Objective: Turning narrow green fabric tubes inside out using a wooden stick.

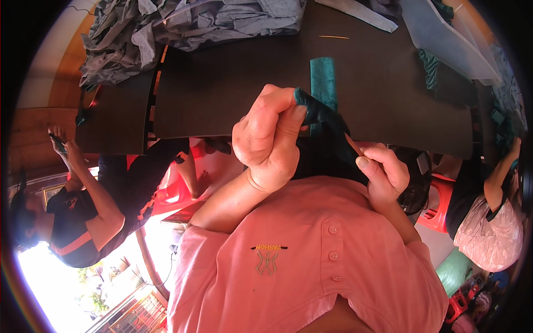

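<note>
My left hand [269,133] is raised over the table's near edge, its thumb and fingers pinching the end of a dark teal velvety fabric strip [322,112]. The strip slopes down from there toward my right hand [387,172], which is closed on a thin brown stick [353,145]. The stick's far end meets the fabric; whether it goes inside cannot be made out. Just beyond my hands, a flat teal fabric strip [323,83] lies on the dark table [233,83].
Grey fabric pieces [222,25] are heaped at the far left. Another thin stick [333,37] lies farther back. A whitish plastic bin [455,47] and gathered teal fabric [430,69] are at the right. People sit on both sides, near red stools [438,202].
</note>
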Available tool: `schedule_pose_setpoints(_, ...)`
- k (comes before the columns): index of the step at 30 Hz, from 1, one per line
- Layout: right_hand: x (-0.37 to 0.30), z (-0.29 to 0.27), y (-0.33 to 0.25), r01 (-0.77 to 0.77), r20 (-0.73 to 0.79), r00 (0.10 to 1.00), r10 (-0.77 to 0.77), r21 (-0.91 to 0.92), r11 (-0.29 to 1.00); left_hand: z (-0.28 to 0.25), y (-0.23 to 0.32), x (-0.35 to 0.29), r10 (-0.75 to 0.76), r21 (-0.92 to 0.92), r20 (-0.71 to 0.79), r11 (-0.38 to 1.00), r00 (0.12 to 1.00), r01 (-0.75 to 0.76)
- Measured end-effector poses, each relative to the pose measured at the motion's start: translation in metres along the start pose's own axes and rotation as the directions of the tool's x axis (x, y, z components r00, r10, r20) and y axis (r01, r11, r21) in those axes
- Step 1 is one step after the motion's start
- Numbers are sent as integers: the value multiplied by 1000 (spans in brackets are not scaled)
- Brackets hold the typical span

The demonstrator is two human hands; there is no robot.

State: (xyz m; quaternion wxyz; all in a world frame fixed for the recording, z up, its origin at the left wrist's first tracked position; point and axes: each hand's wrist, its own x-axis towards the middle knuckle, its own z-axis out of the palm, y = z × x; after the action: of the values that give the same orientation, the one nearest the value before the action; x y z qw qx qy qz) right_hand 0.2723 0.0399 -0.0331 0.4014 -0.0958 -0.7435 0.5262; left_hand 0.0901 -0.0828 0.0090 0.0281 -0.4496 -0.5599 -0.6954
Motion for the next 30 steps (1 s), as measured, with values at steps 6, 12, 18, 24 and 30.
schedule_pose_setpoints(6, 4, -9, 1, 72, 56, 996, -65, -122, 990, 1, 2, 10, -153, -106, -51, 983, 987, 147)
schedule_pose_setpoints(12, 9, -3, 0, 64, 51, 997, -60, -82, 995, 3, 2, 3, -93, -44, -57, 995, 994, 90)
schedule_pose_setpoints(18, 8, -5, -1, 117, 24, 993, -115, -155, 981, -8, 12, 13, -292, -57, 99, 953, 951, 298)
schedule_pose_setpoints(24, 8, -13, 1, 213, 29, 977, -213, -256, 943, -23, 16, 34, -92, 37, 97, 995, 991, 89)
schedule_pose_setpoints(30, 7, -15, 2, 266, 58, 964, -261, -286, 920, -34, 34, 45, -170, -77, 289, 977, 942, 199)
